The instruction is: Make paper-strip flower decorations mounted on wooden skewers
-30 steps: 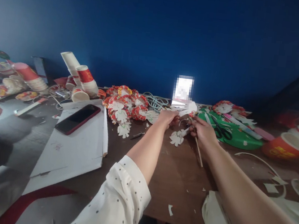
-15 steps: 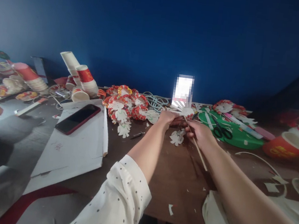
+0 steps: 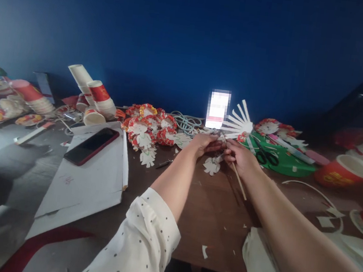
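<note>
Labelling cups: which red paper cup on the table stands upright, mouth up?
The red cup at far right, beyond the right hand; the cup stacks at left lie tilted.

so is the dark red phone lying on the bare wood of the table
No, the phone lies on a white sheet of card that covers that part of the table.

Both arms reach forward and converge ahead of the body. The left hand (image 3: 204,142) lies palm down, fingers curled inward toward the right, its forearm bare below a rolled, dotted white sleeve. The right hand (image 3: 241,157) faces it, knuckles up, fingers pinched closed. The two sets of fingertips meet or nearly meet. The right forearm is bare, stretching diagonally from lower right.
</note>
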{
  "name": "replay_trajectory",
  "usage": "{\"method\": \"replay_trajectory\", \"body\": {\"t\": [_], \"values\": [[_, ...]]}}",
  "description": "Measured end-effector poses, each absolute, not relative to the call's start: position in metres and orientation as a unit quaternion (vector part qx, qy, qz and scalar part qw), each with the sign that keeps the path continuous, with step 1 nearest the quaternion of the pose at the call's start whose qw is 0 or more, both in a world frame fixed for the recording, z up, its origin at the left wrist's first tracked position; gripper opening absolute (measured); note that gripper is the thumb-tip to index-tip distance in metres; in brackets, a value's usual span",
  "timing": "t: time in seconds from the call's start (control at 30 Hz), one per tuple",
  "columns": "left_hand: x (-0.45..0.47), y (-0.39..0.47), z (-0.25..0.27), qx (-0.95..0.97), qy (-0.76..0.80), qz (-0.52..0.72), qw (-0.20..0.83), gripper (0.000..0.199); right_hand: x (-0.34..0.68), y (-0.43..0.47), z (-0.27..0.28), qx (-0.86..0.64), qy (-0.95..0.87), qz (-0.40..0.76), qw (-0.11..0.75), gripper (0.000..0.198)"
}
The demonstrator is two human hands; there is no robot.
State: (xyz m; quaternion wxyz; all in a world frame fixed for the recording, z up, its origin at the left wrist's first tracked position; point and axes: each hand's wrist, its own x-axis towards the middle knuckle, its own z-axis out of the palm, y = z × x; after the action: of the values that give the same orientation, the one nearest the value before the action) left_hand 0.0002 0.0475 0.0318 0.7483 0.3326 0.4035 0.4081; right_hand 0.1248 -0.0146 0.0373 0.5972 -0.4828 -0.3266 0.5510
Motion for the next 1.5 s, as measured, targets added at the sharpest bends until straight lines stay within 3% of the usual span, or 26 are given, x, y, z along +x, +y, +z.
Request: {"method": "replay_trajectory", "body": {"t": [0.4,1.1,1.5], "values": [[0.005,0.043,0.036,0.368,0.445,0.411,0.706,0.008,0.119,-0.017,0.033,-0.509,-0.315,0.536,0.595,0.026],[-0.001,0.044,0.033,0.344,0.381,0.413,0.753,0.002,0.123,-0.018,0.035,-0.503,-0.322,0.534,0.598,0.038],[0.005,0.042,0.035,0.327,0.396,0.412,0.752,0.012,0.121,-0.018,0.028,-0.537,-0.353,0.498,0.582,0.042]]}}
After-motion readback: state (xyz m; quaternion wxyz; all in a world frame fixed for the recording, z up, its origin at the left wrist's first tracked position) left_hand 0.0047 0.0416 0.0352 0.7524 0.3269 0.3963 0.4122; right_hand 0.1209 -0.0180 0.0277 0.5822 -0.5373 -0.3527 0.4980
